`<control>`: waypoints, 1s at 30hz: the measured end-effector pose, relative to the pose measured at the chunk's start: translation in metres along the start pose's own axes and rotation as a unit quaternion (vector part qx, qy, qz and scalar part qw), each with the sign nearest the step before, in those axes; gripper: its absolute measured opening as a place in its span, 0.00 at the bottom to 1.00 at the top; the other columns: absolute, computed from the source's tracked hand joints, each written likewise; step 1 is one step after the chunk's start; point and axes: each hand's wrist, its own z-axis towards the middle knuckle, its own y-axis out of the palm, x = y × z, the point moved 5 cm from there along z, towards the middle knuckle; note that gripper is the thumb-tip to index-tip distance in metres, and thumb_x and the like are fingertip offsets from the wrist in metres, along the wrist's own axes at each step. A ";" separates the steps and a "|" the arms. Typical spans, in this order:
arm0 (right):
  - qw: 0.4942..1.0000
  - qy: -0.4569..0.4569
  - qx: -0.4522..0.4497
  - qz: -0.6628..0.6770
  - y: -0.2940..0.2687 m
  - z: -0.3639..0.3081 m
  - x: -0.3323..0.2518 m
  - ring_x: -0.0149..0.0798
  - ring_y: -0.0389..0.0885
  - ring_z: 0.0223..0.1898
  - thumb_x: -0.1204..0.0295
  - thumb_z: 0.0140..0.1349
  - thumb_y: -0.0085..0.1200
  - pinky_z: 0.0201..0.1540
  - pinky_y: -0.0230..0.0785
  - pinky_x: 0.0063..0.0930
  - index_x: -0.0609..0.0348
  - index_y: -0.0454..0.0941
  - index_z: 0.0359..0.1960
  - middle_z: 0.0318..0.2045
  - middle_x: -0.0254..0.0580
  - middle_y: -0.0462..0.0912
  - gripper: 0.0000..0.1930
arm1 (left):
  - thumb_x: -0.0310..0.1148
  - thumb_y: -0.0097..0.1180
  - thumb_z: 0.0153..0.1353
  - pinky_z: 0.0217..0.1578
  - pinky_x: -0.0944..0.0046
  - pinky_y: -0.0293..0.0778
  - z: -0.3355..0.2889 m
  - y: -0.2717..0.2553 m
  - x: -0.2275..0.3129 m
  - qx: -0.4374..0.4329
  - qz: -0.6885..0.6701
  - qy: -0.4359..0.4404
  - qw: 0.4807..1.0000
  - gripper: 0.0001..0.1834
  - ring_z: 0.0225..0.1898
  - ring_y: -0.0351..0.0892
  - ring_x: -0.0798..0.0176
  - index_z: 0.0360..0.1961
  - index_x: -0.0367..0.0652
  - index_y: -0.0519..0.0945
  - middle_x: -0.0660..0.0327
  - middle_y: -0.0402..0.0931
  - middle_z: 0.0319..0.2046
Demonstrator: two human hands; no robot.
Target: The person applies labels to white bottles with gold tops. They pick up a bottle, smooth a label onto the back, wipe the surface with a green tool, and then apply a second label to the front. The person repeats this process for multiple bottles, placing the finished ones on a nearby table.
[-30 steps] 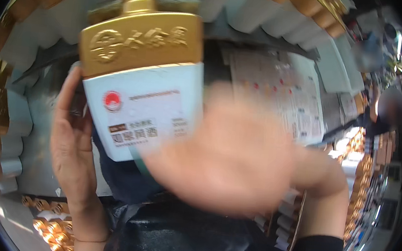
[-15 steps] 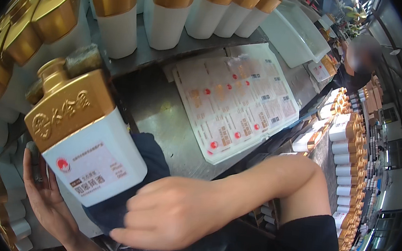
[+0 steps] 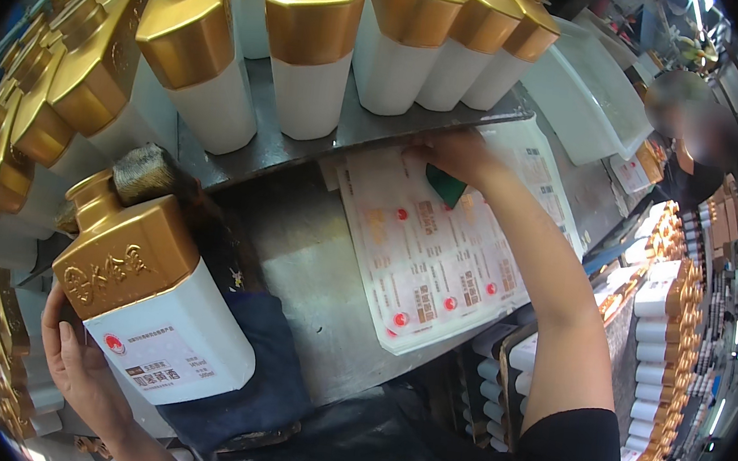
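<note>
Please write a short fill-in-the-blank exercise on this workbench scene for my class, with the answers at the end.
1. The labelled bottle by the left hand has a white body and a ____ top.
2. The cloth under that bottle is dark ____.
3. A ____ piece shows at the right hand, over the printed sheet.
Answers: gold; blue; green.
</note>
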 end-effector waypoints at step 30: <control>0.747 -0.031 -0.158 0.645 -0.096 -0.057 -0.311 0.20 0.77 0.30 0.67 0.64 0.60 0.35 0.70 0.14 0.65 0.83 0.41 0.32 0.34 0.84 0.12 | 0.32 0.63 0.55 0.46 0.60 0.62 0.024 0.059 0.086 -0.196 0.237 0.170 0.936 0.07 0.40 0.66 0.58 0.28 0.43 0.78 0.64 0.77 0.27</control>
